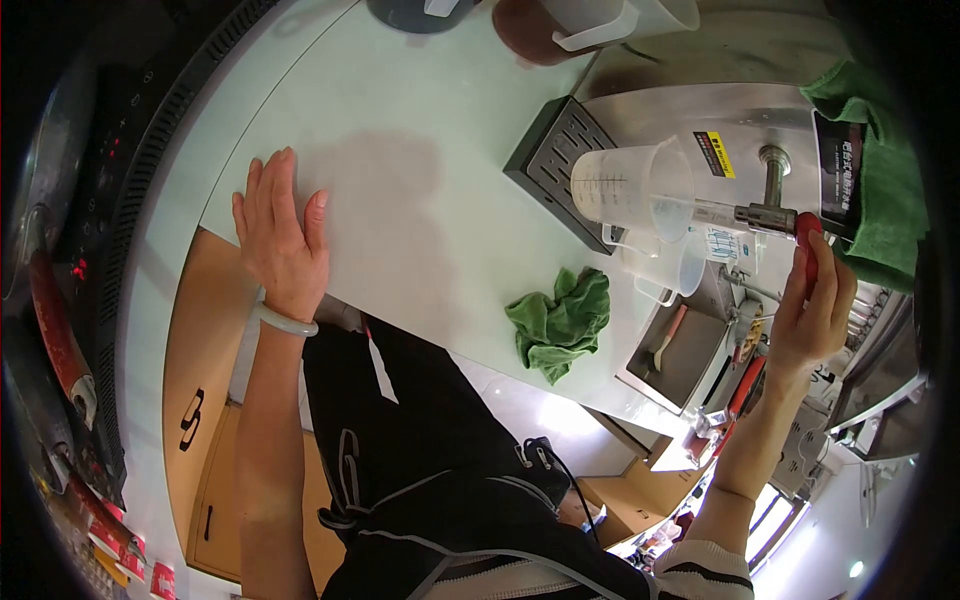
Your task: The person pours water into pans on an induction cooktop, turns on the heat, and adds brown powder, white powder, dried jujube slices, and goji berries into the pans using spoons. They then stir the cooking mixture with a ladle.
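My left hand (283, 225) lies flat on the pale countertop (380, 260), fingers stretched out, a light bangle on its wrist. My right hand (818, 310) has its fingers on the red tap handle (806, 240) of a steel water dispenser (665, 112). The metal spout (762, 218) points into a clear measuring jug (612, 183), which stands on a black slotted drip tray (560, 160). A clear streak, seemingly water, runs between spout and jug. Beside this jug is a second clear jug (670, 268).
A crumpled green cloth (562, 322) lies on the counter near the drip tray. Another green cloth (885, 180) hangs over the dispenser. Beyond the jugs is a sink (690, 345) with a brush-like tool in it. A black appliance with lit controls (110, 150) borders the left side.
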A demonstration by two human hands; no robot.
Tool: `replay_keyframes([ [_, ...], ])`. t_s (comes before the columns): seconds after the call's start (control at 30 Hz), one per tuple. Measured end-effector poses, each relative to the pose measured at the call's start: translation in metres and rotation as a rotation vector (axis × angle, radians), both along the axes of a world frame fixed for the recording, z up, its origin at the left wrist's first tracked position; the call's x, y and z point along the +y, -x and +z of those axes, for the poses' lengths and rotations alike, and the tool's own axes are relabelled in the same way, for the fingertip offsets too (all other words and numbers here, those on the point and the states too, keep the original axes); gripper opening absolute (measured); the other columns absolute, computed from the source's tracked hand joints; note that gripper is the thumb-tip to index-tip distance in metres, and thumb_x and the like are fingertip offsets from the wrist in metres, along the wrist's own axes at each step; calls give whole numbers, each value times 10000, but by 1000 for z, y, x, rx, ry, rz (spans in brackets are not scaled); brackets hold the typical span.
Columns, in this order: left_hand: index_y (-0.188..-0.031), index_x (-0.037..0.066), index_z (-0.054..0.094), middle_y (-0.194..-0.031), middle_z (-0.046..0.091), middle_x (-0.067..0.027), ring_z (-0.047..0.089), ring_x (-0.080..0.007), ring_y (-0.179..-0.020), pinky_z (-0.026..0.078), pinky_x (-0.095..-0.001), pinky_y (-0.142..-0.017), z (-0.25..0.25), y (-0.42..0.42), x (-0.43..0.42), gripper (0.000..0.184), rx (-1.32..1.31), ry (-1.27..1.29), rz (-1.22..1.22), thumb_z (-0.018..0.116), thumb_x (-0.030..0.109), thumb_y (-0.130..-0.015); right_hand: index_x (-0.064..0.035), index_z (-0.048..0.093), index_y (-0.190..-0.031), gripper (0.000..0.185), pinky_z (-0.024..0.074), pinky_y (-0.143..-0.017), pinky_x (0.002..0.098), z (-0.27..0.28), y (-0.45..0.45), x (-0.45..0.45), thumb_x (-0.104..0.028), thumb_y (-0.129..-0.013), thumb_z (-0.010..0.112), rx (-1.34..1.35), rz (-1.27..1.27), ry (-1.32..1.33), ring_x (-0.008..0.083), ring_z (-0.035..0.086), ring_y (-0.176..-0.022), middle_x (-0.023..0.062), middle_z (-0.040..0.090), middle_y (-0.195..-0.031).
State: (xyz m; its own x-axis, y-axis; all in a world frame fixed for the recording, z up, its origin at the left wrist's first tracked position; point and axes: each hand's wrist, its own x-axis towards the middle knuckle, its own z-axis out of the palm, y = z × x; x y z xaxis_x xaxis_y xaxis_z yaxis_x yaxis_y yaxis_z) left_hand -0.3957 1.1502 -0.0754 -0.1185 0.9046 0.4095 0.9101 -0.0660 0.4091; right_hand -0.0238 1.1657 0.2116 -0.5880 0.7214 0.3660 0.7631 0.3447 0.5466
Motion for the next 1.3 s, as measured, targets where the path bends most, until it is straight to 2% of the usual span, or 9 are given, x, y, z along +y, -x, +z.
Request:
replay_keyframes([
  [1.3,-1361,97,439,-1333,508,-115,419,-340,-1288,297,-533,-1063,-1,0,0,480,-6,-3,7,478,361,-962,8,623,-1082,213,522,-620,319,7,-5,2,-27,-873,637,69,-5,78,221,639,-799,127,620,-945],
])
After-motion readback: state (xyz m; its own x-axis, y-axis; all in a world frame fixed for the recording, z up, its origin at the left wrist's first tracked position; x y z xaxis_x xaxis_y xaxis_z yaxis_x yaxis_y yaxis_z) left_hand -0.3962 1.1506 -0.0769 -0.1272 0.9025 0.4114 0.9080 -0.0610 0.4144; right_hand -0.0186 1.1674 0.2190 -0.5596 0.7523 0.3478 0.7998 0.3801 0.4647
